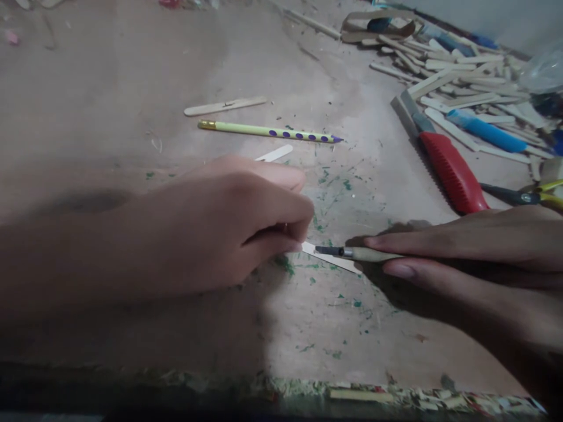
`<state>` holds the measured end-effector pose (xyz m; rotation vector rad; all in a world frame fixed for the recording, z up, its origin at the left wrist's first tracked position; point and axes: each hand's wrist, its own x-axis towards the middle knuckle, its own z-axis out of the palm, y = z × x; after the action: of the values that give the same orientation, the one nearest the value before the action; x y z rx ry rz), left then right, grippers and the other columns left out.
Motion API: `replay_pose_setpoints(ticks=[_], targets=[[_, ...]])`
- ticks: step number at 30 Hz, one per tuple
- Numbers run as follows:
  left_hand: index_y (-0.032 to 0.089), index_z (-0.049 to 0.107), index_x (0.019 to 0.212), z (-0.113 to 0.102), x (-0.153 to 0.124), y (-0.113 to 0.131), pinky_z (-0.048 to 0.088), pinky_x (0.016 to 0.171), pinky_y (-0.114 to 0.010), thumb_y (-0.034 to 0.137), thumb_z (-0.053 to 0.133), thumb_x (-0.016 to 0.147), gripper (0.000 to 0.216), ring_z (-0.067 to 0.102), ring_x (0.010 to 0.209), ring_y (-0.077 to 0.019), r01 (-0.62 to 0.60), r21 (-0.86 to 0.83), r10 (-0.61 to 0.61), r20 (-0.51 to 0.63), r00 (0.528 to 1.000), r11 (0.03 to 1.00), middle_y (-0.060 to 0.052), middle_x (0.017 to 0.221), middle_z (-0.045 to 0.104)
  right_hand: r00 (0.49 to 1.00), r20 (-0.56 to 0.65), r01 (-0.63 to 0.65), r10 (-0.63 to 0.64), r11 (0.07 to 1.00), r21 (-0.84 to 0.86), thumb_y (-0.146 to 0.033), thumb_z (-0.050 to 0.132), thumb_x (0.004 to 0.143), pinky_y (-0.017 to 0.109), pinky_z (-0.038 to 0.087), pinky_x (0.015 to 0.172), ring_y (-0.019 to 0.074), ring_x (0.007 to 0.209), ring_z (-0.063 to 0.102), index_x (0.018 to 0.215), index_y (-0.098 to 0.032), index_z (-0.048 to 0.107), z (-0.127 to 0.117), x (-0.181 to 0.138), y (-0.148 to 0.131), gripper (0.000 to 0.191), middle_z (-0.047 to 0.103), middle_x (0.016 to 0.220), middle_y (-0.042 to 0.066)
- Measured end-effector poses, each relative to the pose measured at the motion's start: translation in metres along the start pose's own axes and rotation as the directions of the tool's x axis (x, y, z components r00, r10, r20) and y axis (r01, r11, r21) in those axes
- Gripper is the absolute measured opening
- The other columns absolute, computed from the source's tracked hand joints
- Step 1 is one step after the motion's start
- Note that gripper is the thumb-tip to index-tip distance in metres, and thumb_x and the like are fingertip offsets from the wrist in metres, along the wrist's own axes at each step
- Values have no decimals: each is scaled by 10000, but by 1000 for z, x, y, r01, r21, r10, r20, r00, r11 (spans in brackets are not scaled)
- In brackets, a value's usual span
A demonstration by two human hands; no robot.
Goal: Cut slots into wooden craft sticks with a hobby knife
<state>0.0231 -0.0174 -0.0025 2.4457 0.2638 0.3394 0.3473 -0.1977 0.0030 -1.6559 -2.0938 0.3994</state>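
Observation:
My left hand (246,220) is closed, its thumb and bent index finger pinching a pale wooden craft stick (336,262) down at the table. Most of that stick is hidden under the fingers. Between thumb and fingers of my right hand (466,258) is a slim carving tool (369,254) with a wooden handle, a metal collar and a dark tip. The tip rests at or just over the stick, close to my left thumb; contact cannot be made out. Another craft stick (278,153) pokes out behind my left hand.
A yellow-green pencil (264,130) and a split craft stick (224,106) lie beyond my left hand. At right are a red-handled saw (453,173), scissors (523,194), a blue tube (488,130) and a heap of sticks (466,76). Shavings (365,394) line the near edge.

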Motion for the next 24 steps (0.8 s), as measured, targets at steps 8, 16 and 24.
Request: replay_pose_setpoints(ticks=[8, 16, 24], targets=[[272, 818, 945, 3, 0, -5, 460, 787, -342, 88, 689, 1168, 317, 731, 853, -167, -21, 10, 21, -27, 999, 1000, 43, 950, 818, 998, 39, 31, -39, 981, 191, -257, 932, 1195, 295, 825, 652, 268, 887, 1003, 1583, -659, 910, 0, 4, -1, 559, 1010, 1275, -106], [277, 812, 925, 7, 1, -10, 446, 776, -353, 138, 663, 1154, 307, 732, 860, -186, -24, -45, 23, -38, 999, 999, 19, 940, 831, 993, 73, 79, -93, 981, 177, -238, 911, 1203, 290, 797, 622, 267, 884, 1006, 1643, -601, 895, 0, 4, 4, 570, 1015, 1290, -63], [308, 840, 1019, 11, 0, -11, 542, 885, -344, 259, 718, 1201, 224, 782, 914, -213, -9, 21, 10, -54, 998, 1000, 31, 916, 808, 992, 72, 91, -103, 984, 152, -265, 899, 1226, 296, 848, 792, 266, 986, 1015, 1652, -599, 887, -4, 5, 7, 541, 997, 1380, -83]])
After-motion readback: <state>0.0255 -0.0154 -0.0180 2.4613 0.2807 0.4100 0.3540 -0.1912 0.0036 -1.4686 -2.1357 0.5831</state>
